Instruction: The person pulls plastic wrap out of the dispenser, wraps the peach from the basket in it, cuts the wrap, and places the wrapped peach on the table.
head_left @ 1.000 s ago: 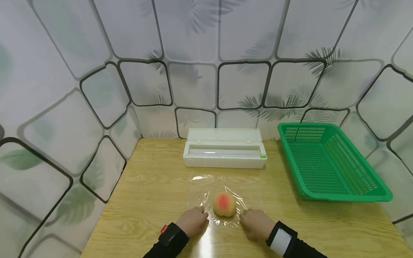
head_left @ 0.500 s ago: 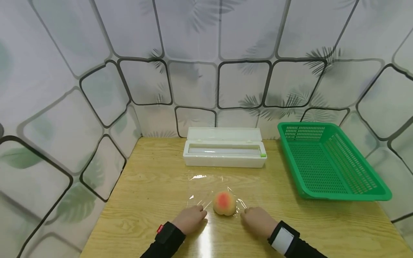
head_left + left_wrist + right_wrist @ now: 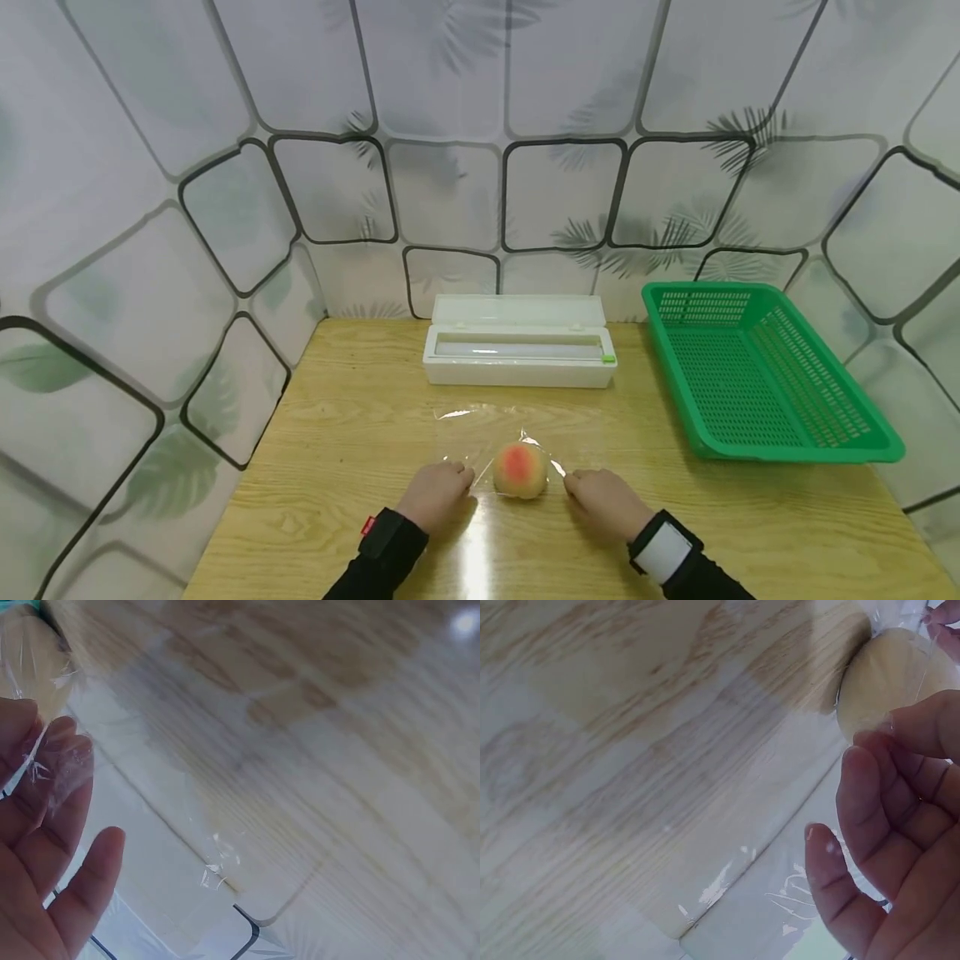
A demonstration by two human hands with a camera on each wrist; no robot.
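White curtain wall [image 3: 465,108] printed with black rounded squares and grey-green palm leaves encloses the scene on three sides, hanging right down to the surface edges. Light wood-grain surface [image 3: 352,433] fills the lower half of the head view, with a bright glare streak on the near edge between the two wrists.

Green perforated plastic basket [image 3: 757,375] sits on the right part of the surface, tilted a bit toward the back corner. White plastic cling-film dispenser box [image 3: 519,353], lid open, stands at the back centre, well apart from the hands.

Clear sheet of cling film [image 3: 480,425] lies flat on the surface in front of the box, wrinkled and lifted round the fruit. Round yellow peach with a red blush [image 3: 520,470] sits on the film, near the front edge, midway between the hands.

Left hand [image 3: 435,495] sits just left of the peach, fingers [image 3: 56,761] pinching the film edge, film stuck across them in the wrist view. Right hand [image 3: 604,502] sits just right of the peach, fingers [image 3: 870,802] loosely curled on the film edge. Both wrists in black sleeves.
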